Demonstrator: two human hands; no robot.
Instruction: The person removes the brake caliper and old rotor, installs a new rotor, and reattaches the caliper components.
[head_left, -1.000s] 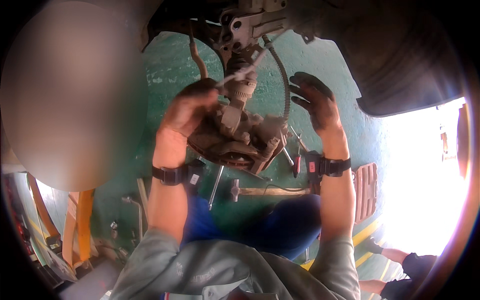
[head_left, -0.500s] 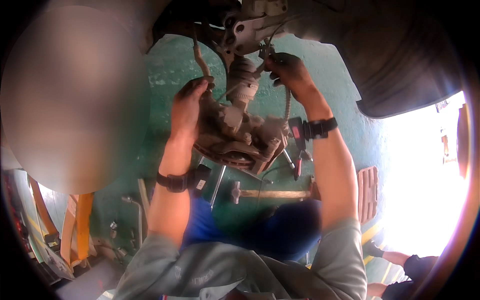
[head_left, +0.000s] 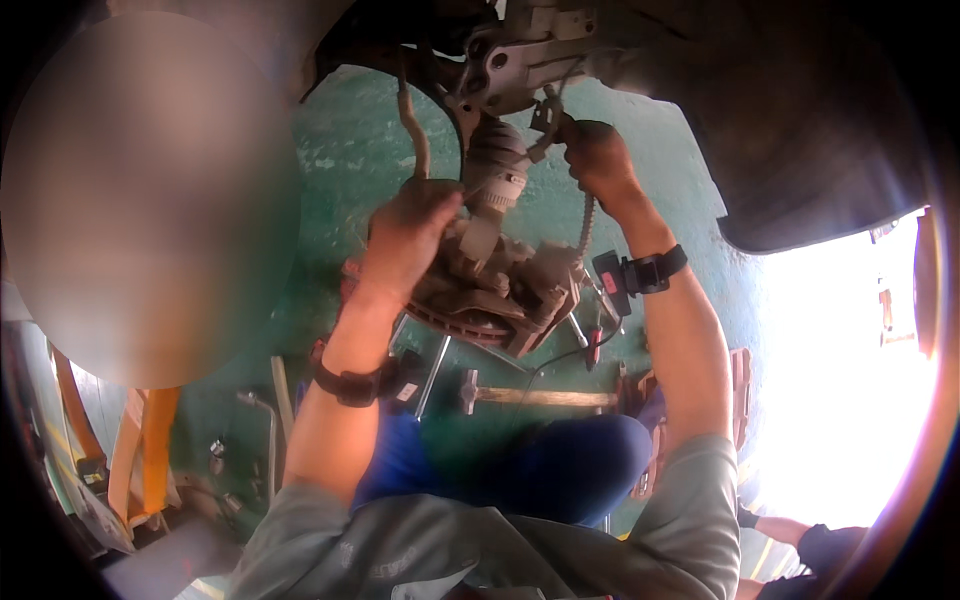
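A rusty wheel hub assembly with a brake disc [head_left: 460, 326] and brake caliper [head_left: 548, 290] hangs tilted below the car's suspension arm [head_left: 510, 72]. From it a drive shaft with a ribbed rubber boot [head_left: 497, 140] runs upward. My left hand [head_left: 412, 232] is closed at the assembly's left upper side, just below a thin brown hose [head_left: 413, 125]; what its fingers hold is hidden. My right hand [head_left: 602, 160] is closed, its fingertips pinching a small metal bracket [head_left: 546, 112] on a cable right of the boot. A ribbed cable [head_left: 588, 222] hangs below that hand.
On the green floor lie a wooden-handled hammer [head_left: 540, 397], a red-handled tool [head_left: 594, 346] and a metal bar [head_left: 432, 375]. A dark fender liner [head_left: 800, 190] hangs at the right. A bent wrench [head_left: 270, 430] lies at left. Another person's arm [head_left: 780, 528] shows at lower right.
My left hand has moved right and down, from the brown hose's lower end toward the drive shaft. My right hand has shifted slightly right and down. The view has tilted a little.
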